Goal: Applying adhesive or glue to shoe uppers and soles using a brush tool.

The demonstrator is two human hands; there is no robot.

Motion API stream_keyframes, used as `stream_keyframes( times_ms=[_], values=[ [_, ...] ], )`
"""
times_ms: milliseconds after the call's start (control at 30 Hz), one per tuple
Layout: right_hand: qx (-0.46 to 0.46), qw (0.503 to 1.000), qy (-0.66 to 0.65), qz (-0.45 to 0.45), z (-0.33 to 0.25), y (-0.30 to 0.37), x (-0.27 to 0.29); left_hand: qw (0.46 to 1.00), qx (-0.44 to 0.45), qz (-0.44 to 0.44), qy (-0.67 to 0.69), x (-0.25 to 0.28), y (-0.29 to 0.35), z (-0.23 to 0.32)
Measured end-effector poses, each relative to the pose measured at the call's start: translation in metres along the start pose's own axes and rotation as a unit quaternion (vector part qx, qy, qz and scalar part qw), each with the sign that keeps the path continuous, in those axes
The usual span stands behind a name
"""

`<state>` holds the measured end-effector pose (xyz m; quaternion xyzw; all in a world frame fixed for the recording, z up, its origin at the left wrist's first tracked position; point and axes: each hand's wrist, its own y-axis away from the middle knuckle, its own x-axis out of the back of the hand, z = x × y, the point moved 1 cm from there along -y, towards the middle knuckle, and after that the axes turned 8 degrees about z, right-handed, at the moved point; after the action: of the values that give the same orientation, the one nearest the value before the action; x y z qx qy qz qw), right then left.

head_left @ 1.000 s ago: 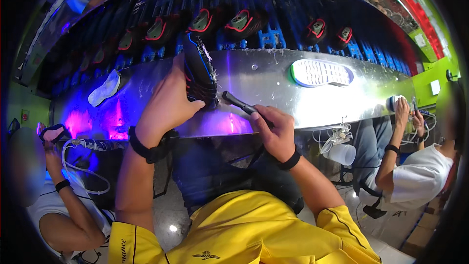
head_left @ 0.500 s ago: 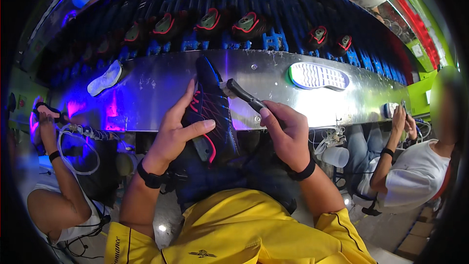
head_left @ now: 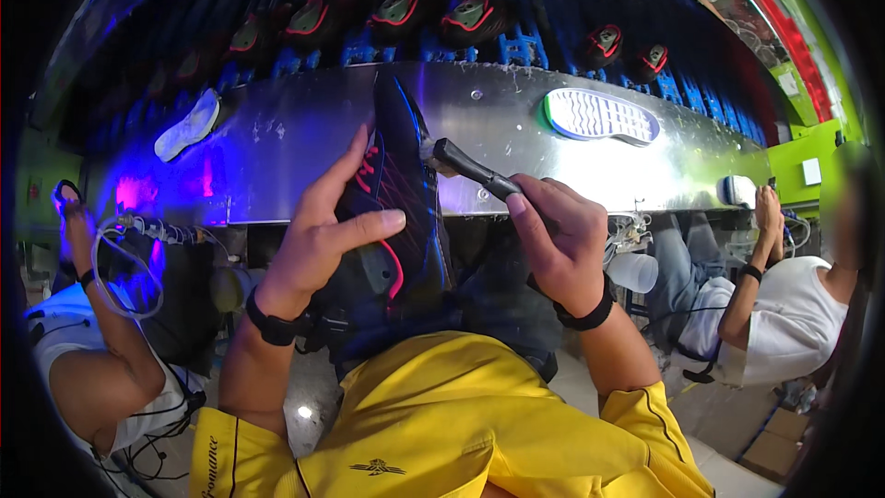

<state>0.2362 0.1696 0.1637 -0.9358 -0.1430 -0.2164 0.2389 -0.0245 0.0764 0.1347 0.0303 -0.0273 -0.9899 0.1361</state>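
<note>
My left hand (head_left: 323, 235) is wrapped round a dark shoe upper (head_left: 406, 194) with pink-red laces and trim, its toe pointing away from me. The thumb lies across the upper; the other fingers go behind its left side. In my right hand (head_left: 564, 240) is a brush (head_left: 475, 169) with a black handle, gripped between thumb and fingers. The brush's head touches or nearly touches the right edge of the upper, below the toe. A white shoe sole (head_left: 604, 116) with green and blue edges lies on the metal bench to the right, tread side up.
Beyond the metal bench (head_left: 295, 143) runs a dark rack with blue slats (head_left: 521, 46), carrying several dark shoes (head_left: 472, 18) with red collars. Another pale sole (head_left: 188, 126) lies at left. Co-workers sit on both sides, one in a white shirt (head_left: 779, 304) at right.
The view has shifted slightly, so the bench sits higher in the picture. My right hand and the brush have moved a little down along the upper's edge. Both holds are unchanged.
</note>
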Motion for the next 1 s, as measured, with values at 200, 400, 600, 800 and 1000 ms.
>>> stream_keyframes(
  times_ms=[200,400,600,800,1000],
  values=[
    [-0.053,0.996,-0.035,-0.070,0.006,0.011,0.003,0.997,0.011,0.020,0.080,0.002,-0.006,-0.003],
    [-0.072,0.989,-0.063,-0.111,0.012,0.010,0.014,0.989,0.037,0.045,0.134,0.004,-0.016,-0.006],
    [-0.066,0.989,-0.030,-0.132,0.002,0.003,0.031,0.982,0.106,0.078,0.139,0.003,-0.021,0.001],
    [0.026,0.994,0.024,-0.106,-0.004,-0.016,0.044,0.970,0.139,0.111,0.166,-0.007,-0.022,0.005],
    [0.097,0.991,0.047,-0.076,-0.004,-0.037,0.050,0.952,0.220,0.150,0.151,-0.014,-0.019,0.004]
  ],
)
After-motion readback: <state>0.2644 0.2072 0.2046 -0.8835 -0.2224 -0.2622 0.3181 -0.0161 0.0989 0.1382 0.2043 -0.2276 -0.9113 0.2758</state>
